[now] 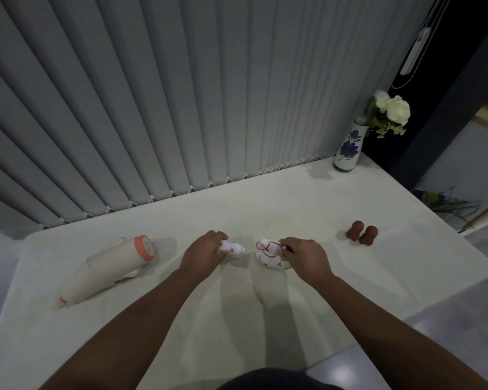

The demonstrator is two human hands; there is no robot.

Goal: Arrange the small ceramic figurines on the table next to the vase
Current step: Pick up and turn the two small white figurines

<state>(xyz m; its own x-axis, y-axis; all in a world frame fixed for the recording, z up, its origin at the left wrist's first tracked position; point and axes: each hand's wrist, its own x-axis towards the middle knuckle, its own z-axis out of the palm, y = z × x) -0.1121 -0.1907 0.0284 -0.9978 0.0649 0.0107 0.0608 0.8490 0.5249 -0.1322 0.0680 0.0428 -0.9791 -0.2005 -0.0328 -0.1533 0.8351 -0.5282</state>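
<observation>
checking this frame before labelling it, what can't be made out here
Head view, the only one:
- Small white figurine: far side hidden by the left hand; shape unclear.
- White figurine with red lines: right side covered by the right hand; grip unclear.
- Two brown rounded figurines: too small for detail.
- Blue-flowered white vase: mouth hidden by white roses.

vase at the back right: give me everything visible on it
The vase is white, glossy and ceramic-looking, with blue painted flowers on its side and a blue band at the base. It widens from a narrow neck to a fuller body and stands upright at the table's far right corner, close to the blinds. It holds white roses with green leaves. Neither hand touches it.
</observation>
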